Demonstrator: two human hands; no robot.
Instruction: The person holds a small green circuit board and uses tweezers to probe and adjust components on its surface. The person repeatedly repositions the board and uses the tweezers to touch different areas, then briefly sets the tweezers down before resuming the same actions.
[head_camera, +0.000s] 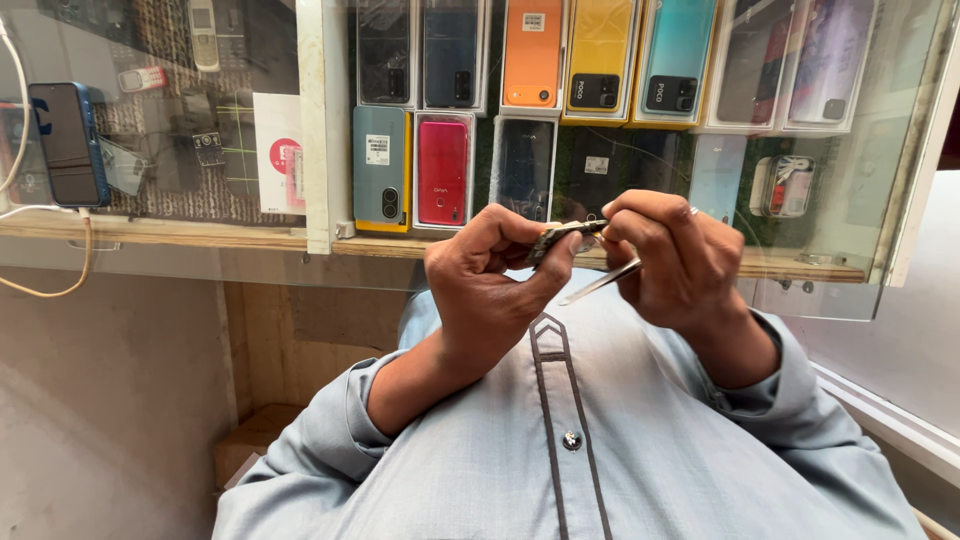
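My left hand (490, 275) is closed around a small dark part (556, 238), which I hold in front of my chest. My right hand (670, 255) touches it and also grips thin metal tweezers (600, 283), before the glass showcase (850, 200).

Both hands are raised in front of the chest and meet in the middle of the view. The left hand (490, 275) is curled, its thumb and bent forefinger pinched together, the other fingers folded into the palm. The right hand (672, 258) is also closed in a pinch, knuckles turned up, and its fingertips touch those of the left. Both forearms come up from the near side, bent at the elbow, with the light blue-grey sleeves (330, 430) pushed back from the wrists.
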